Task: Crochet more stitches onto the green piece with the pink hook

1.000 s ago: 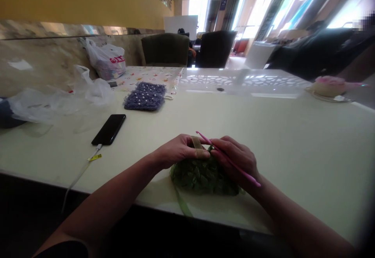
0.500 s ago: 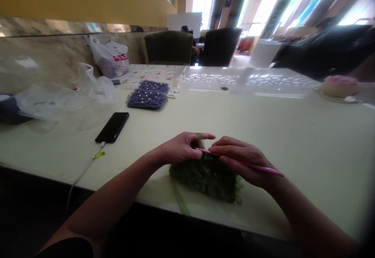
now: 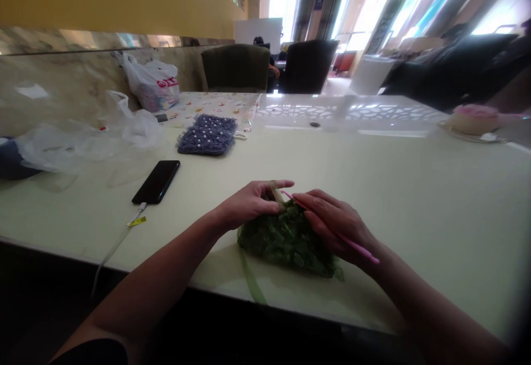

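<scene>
Though level before, the pink crochet hook (image 3: 359,249) now slanting downward.

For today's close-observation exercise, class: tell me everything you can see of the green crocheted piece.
The green crocheted piece is a dark green, bunched, ruffled mass with a slight sheen, its stitches too dense to make out. It rests on the pale tabletop near the front edge. A flat, paler ribbon trails from its near side toward that edge. A pale strip rises at its far end, pinched in the left hand. The right hand lies on its upper right, holding a pink crochet hook whose tip reaches the top of the piece.
</scene>
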### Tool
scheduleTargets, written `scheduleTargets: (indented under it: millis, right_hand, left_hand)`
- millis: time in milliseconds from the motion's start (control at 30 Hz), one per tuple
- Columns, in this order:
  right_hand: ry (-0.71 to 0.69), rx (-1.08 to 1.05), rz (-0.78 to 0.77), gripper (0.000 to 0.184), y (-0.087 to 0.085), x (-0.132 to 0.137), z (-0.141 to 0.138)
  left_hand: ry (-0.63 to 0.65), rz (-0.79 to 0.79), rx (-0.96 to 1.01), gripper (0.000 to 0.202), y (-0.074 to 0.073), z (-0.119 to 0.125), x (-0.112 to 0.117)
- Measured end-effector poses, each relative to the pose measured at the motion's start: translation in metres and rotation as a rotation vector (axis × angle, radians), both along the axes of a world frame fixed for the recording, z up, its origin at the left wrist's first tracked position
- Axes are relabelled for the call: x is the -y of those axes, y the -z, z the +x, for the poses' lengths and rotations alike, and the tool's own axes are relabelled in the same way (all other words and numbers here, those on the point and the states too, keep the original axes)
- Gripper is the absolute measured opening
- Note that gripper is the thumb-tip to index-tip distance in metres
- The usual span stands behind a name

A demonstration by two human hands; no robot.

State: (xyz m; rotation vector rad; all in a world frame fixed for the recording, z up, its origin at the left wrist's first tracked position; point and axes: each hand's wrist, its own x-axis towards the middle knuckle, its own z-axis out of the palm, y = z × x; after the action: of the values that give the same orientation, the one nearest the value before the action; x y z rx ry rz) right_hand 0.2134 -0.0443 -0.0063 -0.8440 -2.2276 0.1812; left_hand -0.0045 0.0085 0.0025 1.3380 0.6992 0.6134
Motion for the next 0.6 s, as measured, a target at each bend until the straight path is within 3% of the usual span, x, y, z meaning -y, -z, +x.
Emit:
scheduleTargets:
  millis: [100,267,467,600]
  right_hand:
    - [0.124,-0.047,0.089,0.032,0.008,0.001,-0.006]
    - [0.133,-0.078,0.161,0.032,0.011,0.002,-0.01]
    - [0.123,-0.103,0.117,0.033,0.01,0.002,-0.008]
    - [0.068,-0.072,0.165,0.037,0.009,0.002,-0.006]
  left_hand:
    - [-0.052,-0.152,0.127,0.063,0.004,0.006,0.004]
    - [-0.181,-0.125,0.17,0.05,0.008,0.01,0.006]
    - [0.061,-0.152,-0.003,0.047,0.001,0.001,0.002]
    - [0.103,-0.065,-0.017,0.038,-0.004,0.001,0.003]
